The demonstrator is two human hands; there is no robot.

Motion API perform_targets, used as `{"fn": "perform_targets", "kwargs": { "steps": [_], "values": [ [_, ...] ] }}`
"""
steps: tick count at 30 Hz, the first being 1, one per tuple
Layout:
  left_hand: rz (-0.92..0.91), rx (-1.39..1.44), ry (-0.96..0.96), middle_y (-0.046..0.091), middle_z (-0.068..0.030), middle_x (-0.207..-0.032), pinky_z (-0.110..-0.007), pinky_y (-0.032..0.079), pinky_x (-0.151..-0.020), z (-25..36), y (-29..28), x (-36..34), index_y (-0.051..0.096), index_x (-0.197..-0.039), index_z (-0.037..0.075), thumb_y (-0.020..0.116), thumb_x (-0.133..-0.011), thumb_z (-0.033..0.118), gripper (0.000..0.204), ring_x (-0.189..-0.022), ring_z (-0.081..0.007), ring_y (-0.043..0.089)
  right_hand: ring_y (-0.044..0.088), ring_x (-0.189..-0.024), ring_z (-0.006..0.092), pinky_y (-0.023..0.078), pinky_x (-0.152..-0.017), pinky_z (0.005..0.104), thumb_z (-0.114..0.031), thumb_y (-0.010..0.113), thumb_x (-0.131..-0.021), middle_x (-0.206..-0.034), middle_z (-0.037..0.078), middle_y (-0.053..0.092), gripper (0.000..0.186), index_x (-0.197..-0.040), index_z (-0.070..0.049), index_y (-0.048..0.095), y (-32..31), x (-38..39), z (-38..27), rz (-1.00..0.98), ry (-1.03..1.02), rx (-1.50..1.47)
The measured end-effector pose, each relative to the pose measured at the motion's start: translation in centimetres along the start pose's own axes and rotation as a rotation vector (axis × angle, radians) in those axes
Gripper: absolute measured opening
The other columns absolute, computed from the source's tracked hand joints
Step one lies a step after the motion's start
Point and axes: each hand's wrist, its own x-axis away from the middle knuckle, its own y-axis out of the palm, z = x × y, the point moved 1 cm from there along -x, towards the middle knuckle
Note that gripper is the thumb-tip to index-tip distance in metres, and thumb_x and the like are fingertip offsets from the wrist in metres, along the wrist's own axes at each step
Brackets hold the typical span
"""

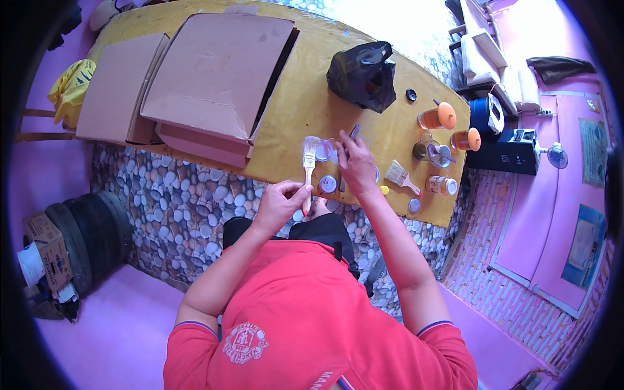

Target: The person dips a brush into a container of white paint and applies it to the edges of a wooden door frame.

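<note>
Brush in hand, small pots open on the yellow table

The left hand (279, 203) is closed around the handle of a pale-bristled paintbrush (309, 162), its bristles up over the table edge and looking clean, so by my judgement the brushing has hardly begun; the right hand (356, 166) lies fingers-down, loosely curled on a thin dark tool (351, 140) beside a clear cup (324, 149), though whether it truly grips it I cannot tell. A small round jar (328, 184) sits just beside the brush handle; its contents are unclear. Further right stand two orange-capped bottles (437, 117) holding amber liquid, a glass jar (442, 186) and a second brush (400, 175), untouched. The cardboard boxes (214, 78) stay shut, and a black bag (363, 75) lies on the yellow table (292, 110)
</note>
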Motion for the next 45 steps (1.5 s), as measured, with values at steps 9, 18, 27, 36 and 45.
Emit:
{"fn": "perform_targets", "kwargs": {
  "steps": [9, 18, 27, 36, 45],
  "values": [
    [-0.034, 0.230, -0.081, 0.071, -0.0023, -0.090, -0.022, 0.053, -0.066, -0.8, 4.0, -1.9, 0.075, -0.112, -0.003, 0.069, -0.101, 0.024, 0.029, -0.075, -0.0063, 0.064, 0.066, -0.074, 0.0138, 0.054, -0.065, 0.0295, -0.025, 0.054, -0.110, -0.091, 0.009, 0.069, 0.027, -0.117, 0.001, 0.055, -4.1, 8.9, -4.7, -0.295, 0.567, -0.956],
    [-0.096, -0.141, 0.165, 0.060, -0.0043, -0.087, -0.032, 0.051, -0.068, -1.3, 6.1, -3.4, 0.069, -0.115, -0.004, 0.077, -0.095, 0.035, 0.045, -0.075, -0.0131, 0.061, 0.062, -0.065, 0.0114, 0.045, -0.053, 0.0223, -0.019, 0.052, -0.110, -0.090, 0.008, 0.067, 0.021, -0.120, -0.001, 0.050, -5.9, 10.6, -5.3, -0.025, 0.846, -1.323],
    [0.214, -0.956, 0.616, 0.043, -0.0194, -0.143, -0.053, 0.027, -0.114, -7.9, 1.2, -11.2, 0.041, -0.149, 0.003, 0.085, -0.072, 0.061, 0.106, -0.138, -0.0384, 0.036, 0.062, -0.065, 0.0104, 0.044, -0.049, 0.0210, -0.018, 0.053, -0.110, -0.090, 0.008, 0.066, 0.020, -0.120, -0.001, 0.049, -9.1, 13.9, -3.6, 0.195, 0.922, -1.237],
    [0.142, -0.902, 0.742, 0.060, -0.0105, -0.128, -0.048, 0.031, -0.110, -7.4, 1.8, -14.2, 0.066, -0.126, 0.010, 0.091, -0.067, 0.042, 0.072, -0.128, -0.0317, 0.050, 0.062, -0.064, 0.0105, 0.045, -0.048, 0.0205, -0.018, 0.055, -0.109, -0.089, 0.008, 0.065, 0.020, -0.119, -0.002, 0.048, -10.5, 17.4, -4.3, 0.350, 1.020, -1.209],
    [0.117, -0.816, 0.803, 0.065, -0.0084, -0.121, -0.045, 0.036, -0.107, -4.8, 2.7, -13.7, 0.069, -0.119, 0.010, 0.094, -0.067, 0.031, 0.061, -0.121, -0.0303, 0.055, 0.062, -0.064, 0.0108, 0.046, -0.051, 0.0212, -0.018, 0.055, -0.109, -0.088, 0.008, 0.065, 0.022, -0.120, -0.001, 0.049, -10.4, 19.4, -5.2, 0.485, 1.023, -1.197]
  ]
}}
